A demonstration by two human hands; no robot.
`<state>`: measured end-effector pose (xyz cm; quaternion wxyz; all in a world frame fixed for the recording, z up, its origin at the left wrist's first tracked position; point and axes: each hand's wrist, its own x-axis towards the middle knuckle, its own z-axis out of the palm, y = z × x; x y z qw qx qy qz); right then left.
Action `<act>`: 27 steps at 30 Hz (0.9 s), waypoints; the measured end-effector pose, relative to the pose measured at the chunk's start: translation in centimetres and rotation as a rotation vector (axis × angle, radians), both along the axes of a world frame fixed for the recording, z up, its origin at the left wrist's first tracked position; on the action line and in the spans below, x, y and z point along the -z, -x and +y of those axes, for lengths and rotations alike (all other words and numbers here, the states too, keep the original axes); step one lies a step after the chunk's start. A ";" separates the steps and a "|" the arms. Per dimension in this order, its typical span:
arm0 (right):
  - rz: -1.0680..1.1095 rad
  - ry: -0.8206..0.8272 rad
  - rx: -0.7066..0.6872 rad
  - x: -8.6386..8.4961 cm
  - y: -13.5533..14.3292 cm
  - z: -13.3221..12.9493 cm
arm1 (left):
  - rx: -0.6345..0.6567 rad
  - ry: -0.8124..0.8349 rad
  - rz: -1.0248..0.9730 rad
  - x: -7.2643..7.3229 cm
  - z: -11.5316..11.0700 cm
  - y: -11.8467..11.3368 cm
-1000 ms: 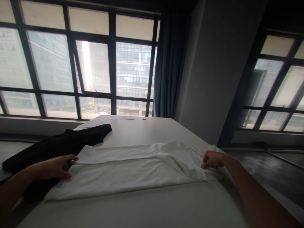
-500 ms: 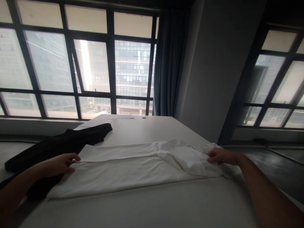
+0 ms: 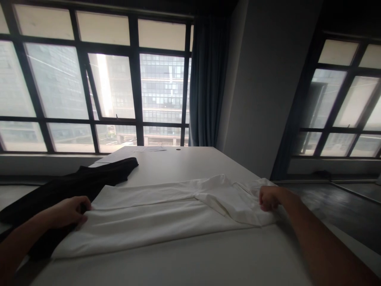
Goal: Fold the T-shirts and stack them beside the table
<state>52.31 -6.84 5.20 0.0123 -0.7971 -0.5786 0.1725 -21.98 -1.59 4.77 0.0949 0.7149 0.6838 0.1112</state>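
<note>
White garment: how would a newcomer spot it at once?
Find the table before the windows. Across its near part, the white garment spans from left hand to right hand. Its whiteness sets it apart from the black cloth at left.

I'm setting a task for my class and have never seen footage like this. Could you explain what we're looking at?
No machine here: these are a person's bare hands, seen from one camera worn on that person's head, looking forward and down. On the white table lie a white garment and, to its left, a black garment. The left hand appears to pinch the white garment's left end; the right hand, fingers curled, grips it near the right end. Windows stand beyond.
</note>
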 end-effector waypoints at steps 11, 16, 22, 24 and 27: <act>-0.068 -0.260 -0.501 3.6 15.2 2.9 | 0.511 -0.081 0.142 5.4 -1.2 -10.7; -0.068 -0.208 -0.465 3.3 14.3 3.0 | 0.481 -0.057 0.153 5.1 -1.1 -10.0; -0.101 -0.245 -0.391 1.6 11.3 3.2 | 0.589 -0.121 0.179 1.4 -2.1 -17.7; -0.098 -0.270 -0.390 1.8 10.8 3.1 | 0.722 -0.203 0.162 0.2 -2.8 -22.9; -0.082 -0.307 -0.396 2.6 10.2 3.0 | 0.862 -0.293 0.100 -0.7 -4.1 -31.1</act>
